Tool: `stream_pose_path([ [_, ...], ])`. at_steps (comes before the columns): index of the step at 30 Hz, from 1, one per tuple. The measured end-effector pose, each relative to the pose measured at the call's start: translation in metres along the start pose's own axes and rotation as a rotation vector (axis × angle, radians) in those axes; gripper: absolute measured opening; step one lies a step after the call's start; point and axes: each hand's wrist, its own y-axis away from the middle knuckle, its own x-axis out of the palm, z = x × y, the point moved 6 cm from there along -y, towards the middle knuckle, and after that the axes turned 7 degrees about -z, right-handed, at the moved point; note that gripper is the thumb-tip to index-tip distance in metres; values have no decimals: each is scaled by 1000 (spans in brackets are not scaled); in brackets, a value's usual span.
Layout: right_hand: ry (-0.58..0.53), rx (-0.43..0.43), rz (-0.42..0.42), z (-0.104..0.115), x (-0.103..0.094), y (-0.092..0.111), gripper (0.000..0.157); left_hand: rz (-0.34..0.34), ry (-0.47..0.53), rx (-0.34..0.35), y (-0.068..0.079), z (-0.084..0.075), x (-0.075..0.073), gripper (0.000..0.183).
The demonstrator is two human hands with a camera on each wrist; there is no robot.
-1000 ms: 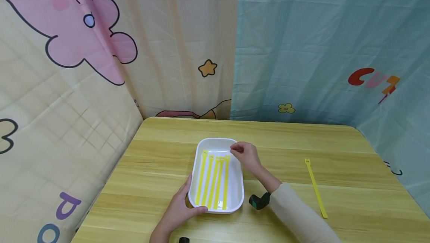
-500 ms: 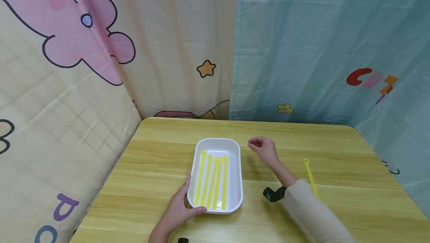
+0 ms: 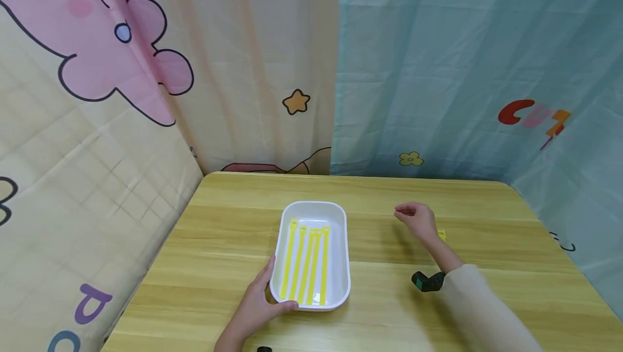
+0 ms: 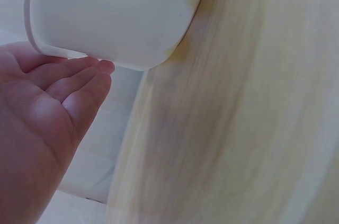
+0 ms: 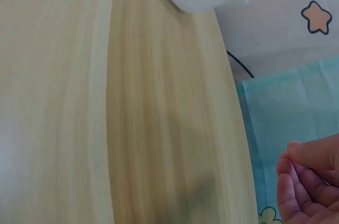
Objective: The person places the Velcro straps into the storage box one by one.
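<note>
My left hand holds the near left corner of a white tray, thumb over the near rim. In the left wrist view its fingers lie against the outside of the tray's wall. Several yellow strap-type cable ties lie lengthwise inside, side by side, slotted heads at the far end. To the right of the tray, above the table, my right hand carries nothing. Its fingers are loosely curled, thumb tip close to the index fingertip. Another yellow cable tie shows only its head behind the right wrist; the forearm and sleeve hide the rest.
A wooden table bears everything. Printed curtains rise right behind its far edge and along its left side. A black wrist camera sits at my right wrist, and another black piece shows near the left one.
My right hand has moved away from the tray's far right corner, rightwards over the table, and its arm now covers most of the lone cable tie. The left hand keeps its hold on the tray.
</note>
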Motion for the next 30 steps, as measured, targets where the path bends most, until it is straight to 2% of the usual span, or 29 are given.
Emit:
stream_pose_path([
  [6, 48, -7, -15, -18, -14, 5, 19, 6, -10, -4, 3, 1, 1, 112],
  [13, 72, -22, -70, -33, -36, 10, 21, 3, 18, -16, 4, 0, 2, 112],
  [18, 89, 43, -98, -47, -52, 10, 23, 6, 28, -9, 3, -1, 2, 111],
  [24, 93, 113, -82, -66, -63, 7, 26, 6, 16, -8, 2, -1, 1, 112],
  [30, 170, 74, -58, -71, -68, 6, 28, 0, 8, -14, 0, 0, 0, 113],
])
